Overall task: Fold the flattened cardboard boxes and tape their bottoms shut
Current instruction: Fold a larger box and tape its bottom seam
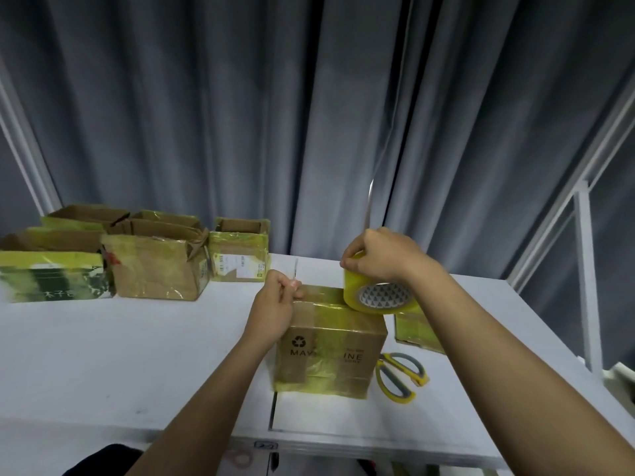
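The right hand (374,257) grips the wide roll of yellowish clear packing tape (379,293), which rests on the top far right corner of the brown cardboard box wrapped in yellow tape (331,341). The left hand (275,307), fingers curled, pinches something thin at the box's top left edge; what it is cannot be made out. The box stands on the white table (137,355), with yellow-and-grey scissors (400,376) just right of it and several opened, taped cardboard boxes (137,259) at far left

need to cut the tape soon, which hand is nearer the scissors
Right. The right hand grips the tape roll above the box, up and behind the scissors. The left hand pinches at the box's far left edge, farther away.
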`<move>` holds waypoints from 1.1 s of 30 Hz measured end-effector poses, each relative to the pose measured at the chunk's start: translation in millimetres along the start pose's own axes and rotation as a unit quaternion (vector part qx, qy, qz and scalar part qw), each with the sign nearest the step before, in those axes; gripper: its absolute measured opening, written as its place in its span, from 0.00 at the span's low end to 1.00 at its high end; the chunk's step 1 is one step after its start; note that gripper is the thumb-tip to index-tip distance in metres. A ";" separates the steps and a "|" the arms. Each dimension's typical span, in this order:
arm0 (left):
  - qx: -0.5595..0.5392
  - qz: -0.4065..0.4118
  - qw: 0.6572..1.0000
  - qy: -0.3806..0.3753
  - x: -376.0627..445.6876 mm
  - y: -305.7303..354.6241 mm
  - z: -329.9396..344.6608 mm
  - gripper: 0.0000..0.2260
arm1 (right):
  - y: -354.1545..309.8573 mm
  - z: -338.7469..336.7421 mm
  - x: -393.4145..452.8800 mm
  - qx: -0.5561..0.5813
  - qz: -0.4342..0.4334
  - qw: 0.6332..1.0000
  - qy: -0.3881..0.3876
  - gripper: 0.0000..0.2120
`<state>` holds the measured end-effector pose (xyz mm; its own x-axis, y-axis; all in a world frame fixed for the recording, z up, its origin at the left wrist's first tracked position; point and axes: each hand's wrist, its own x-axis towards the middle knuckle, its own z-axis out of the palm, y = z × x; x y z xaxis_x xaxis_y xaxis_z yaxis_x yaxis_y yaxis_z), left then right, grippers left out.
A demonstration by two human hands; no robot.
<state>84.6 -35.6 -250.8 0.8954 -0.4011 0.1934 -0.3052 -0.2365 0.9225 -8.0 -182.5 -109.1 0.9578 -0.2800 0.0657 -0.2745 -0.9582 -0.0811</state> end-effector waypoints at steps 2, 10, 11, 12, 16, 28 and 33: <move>-0.036 -0.018 0.999 0.012 0.7 4.1 -3.5 0.08 | 1.1 0.9 2.4 0.001 0.002 1.000 -0.005 0.12; -0.159 -0.099 0.982 0.012 10.0 -4.0 -19.6 0.08 | -14.5 7.6 15.1 -0.060 -0.009 0.998 -0.021 0.11; -0.171 -0.108 0.979 0.011 9.8 -4.1 -20.1 0.09 | -17.1 9.4 17.5 -0.073 -0.011 0.997 -0.022 0.11; -0.181 -0.116 0.977 0.009 9.6 -4.3 -20.9 0.09 | -19.5 10.9 19.4 -0.081 -0.011 0.996 -0.024 0.11; -0.232 -0.150 0.961 -0.007 9.7 -8.3 -24.5 0.09 | -26.1 13.4 24.4 -0.106 -0.013 0.994 -0.028 0.11; -0.288 -0.194 0.938 -0.011 6.4 -17.8 -25.6 0.07 | -48.4 17.0 26.7 -0.171 -0.031 0.984 -0.026 0.13; -0.300 -0.180 0.937 -0.004 1.3 -17.0 -25.8 0.09 | -27.9 8.0 19.9 -0.092 -0.013 0.996 -0.004 0.20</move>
<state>99.3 -9.3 -257.6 0.9021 -0.3979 -0.1671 0.2560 0.1816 0.9495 19.3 -160.9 -113.5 0.9652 -0.2551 0.0574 -0.2599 -0.9600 0.1044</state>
